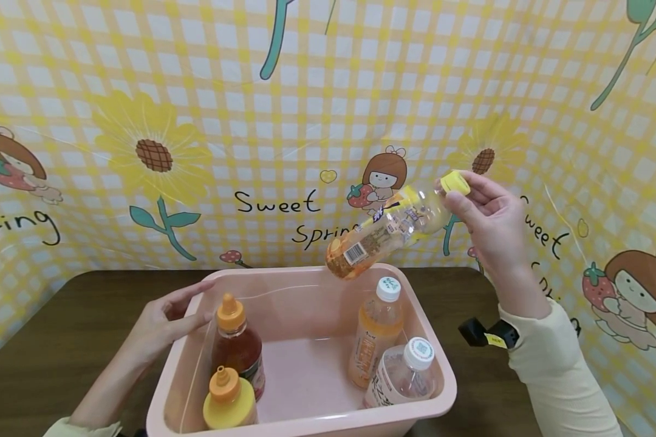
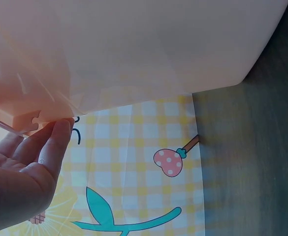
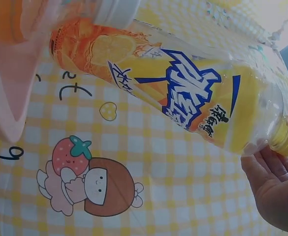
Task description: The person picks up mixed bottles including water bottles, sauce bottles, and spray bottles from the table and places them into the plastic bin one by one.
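My right hand (image 1: pixel 494 215) pinches a clear plastic drink bottle (image 1: pixel 393 227) at the neck, just below its yellow cap. The bottle slants with its base down to the left, above the back rim of a pink plastic bin (image 1: pixel 306 419). In the right wrist view, the bottle (image 3: pixel 198 93) shows a yellow and orange label with lemon slices. My left hand (image 1: pixel 155 325) grips the bin's left rim near the back corner. From the left wrist view, the fingers of that hand (image 2: pixel 30 172) bend up under the rim.
Inside the bin at left stand a dark red squeeze bottle (image 1: pixel 237 349) and a yellow one (image 1: pixel 229 403), both with orange nozzles. At right are an orange drink bottle (image 1: pixel 374 340) and a clear white-capped bottle (image 1: pixel 401 379). A checked cloth (image 1: pixel 284 121) hangs behind the brown table (image 1: pixel 27 340).
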The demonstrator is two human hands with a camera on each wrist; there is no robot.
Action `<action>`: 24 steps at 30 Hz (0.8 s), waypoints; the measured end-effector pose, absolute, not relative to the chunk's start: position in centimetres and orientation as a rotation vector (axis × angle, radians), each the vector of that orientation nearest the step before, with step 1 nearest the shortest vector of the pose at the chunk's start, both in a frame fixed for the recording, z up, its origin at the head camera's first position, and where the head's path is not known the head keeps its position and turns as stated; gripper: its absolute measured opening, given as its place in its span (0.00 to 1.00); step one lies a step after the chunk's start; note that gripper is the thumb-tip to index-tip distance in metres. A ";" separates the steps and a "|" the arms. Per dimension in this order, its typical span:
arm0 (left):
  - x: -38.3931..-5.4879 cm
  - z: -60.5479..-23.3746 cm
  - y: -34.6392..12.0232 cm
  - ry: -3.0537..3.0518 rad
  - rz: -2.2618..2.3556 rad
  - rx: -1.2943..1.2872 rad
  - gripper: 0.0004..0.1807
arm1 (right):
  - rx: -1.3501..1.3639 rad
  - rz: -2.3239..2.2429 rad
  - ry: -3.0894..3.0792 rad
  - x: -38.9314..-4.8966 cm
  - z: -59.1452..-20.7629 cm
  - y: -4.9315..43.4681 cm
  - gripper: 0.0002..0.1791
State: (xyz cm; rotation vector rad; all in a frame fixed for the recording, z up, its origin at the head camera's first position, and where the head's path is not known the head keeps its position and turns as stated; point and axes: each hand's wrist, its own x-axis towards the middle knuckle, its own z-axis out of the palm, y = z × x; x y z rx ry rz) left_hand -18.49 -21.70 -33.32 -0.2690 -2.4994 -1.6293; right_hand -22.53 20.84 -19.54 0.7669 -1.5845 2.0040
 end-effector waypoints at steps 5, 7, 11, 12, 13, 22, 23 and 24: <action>-18.6 -33.3 -21.7 -2.508 -1.621 -0.253 0.30 | 0.789 1.970 -1.647 -22.7 -19.9 20.2 0.13; -18.7 -33.4 -21.7 -2.513 -1.615 -0.246 0.30 | 0.801 1.963 -1.674 -22.7 -20.0 20.0 0.13; -18.7 -33.3 -21.8 -2.510 -1.618 -0.246 0.30 | 0.780 1.908 -1.775 -22.7 -20.2 19.4 0.15; -18.6 -33.3 -21.8 -2.511 -1.619 -0.242 0.30 | 0.773 1.890 -1.808 -22.7 -20.2 19.3 0.15; -18.6 -33.3 -21.8 -2.510 -1.623 -0.244 0.30 | 0.767 1.863 -1.846 -22.7 -20.3 19.2 0.14; -18.3 -33.2 -21.6 -2.502 -1.610 -0.273 0.29 | 0.831 1.754 -2.055 -23.0 -21.1 18.0 0.20; -18.3 -33.2 -21.6 -2.502 -1.609 -0.276 0.29 | 0.841 1.752 -2.067 -23.2 -21.3 17.9 0.20; -18.3 -33.2 -21.6 -2.502 -1.607 -0.277 0.29 | 0.855 1.750 -2.079 -23.3 -21.4 17.8 0.20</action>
